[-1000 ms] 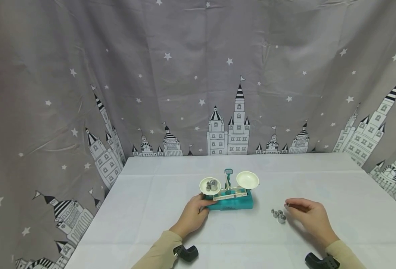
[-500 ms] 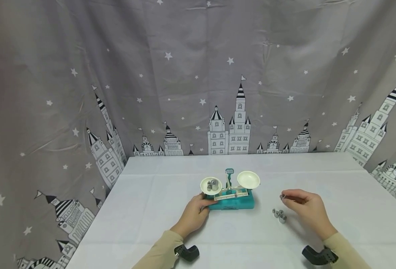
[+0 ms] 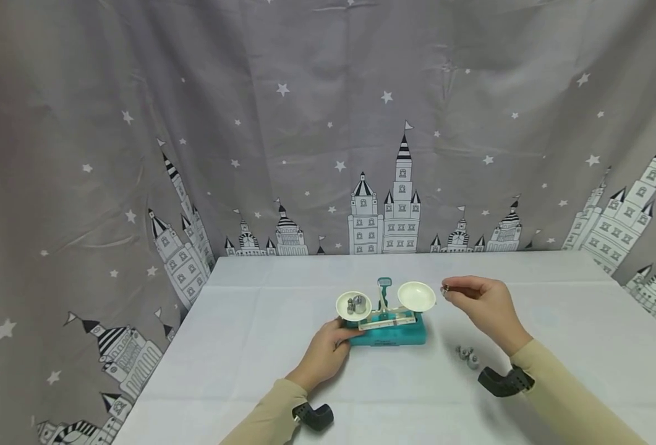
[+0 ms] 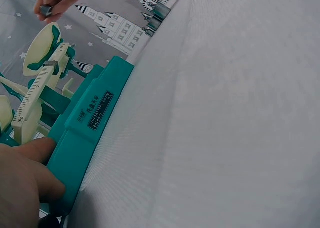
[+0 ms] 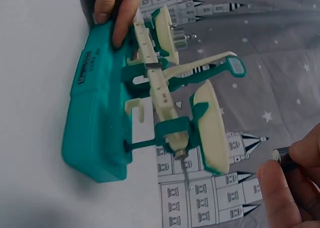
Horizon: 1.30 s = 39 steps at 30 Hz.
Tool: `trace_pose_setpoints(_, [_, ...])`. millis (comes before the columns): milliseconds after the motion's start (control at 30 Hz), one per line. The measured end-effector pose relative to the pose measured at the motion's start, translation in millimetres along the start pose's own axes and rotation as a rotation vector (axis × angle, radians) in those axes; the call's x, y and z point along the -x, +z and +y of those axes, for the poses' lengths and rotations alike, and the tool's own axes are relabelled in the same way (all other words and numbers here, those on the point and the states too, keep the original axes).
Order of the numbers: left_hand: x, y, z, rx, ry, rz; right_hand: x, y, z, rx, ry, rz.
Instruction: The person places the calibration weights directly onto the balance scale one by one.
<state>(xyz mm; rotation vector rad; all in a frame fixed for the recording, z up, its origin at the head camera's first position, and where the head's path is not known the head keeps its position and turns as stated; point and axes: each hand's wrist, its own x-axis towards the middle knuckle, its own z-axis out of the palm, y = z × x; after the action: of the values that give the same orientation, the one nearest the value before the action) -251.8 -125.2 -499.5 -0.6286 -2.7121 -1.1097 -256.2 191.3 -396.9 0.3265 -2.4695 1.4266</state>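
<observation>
Teal balance (image 3: pixel 391 335) gripped, small metal weight (image 3: pixel 445 290) pinched
From the head view, the balance's end is held by the left hand (image 3: pixel 323 353) on the white worktop (image 3: pixel 255 334); the weight is held by the right hand (image 3: pixel 488 309) beside the right pan (image 3: pixel 417 296). From the left wrist, the base (image 4: pixel 95 130) is clasped; from the right, the weight is nipped between thumb and fingers (image 5: pixel 278 198).

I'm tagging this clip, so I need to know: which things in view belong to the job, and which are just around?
Part of the job:
Balance, gripped by the left hand
Small weight, pinched by the right hand
Pan weights
Loose weights, probably the same set

Just around:
Castle-print curtain
Black wrist devices
White tabletop, only as support
</observation>
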Motion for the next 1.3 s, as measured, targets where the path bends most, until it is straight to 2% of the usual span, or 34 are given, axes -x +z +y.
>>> trace_pose_setpoints(267, [0.2,-1.0,1.0,0.002,0.011,0.006,-22.8,21,-18,0.094,-0.083,-0.025])
trace_pose_setpoints(500, [-0.1,-0.6,1.3,-0.001,0.014,0.011,-32.5,33,-24,0.102,-0.088,-0.06])
trace_pose_setpoints(867, [0.0,0.0,0.4,-0.01,0.023,0.016,-34.7,42,-20,0.144,-0.089,-0.089])
trace_pose_setpoints(1300, [1.1,-0.8,-0.7,-0.009,0.043,0.015,-34.4,52,-17,0.192,-0.137,-0.139])
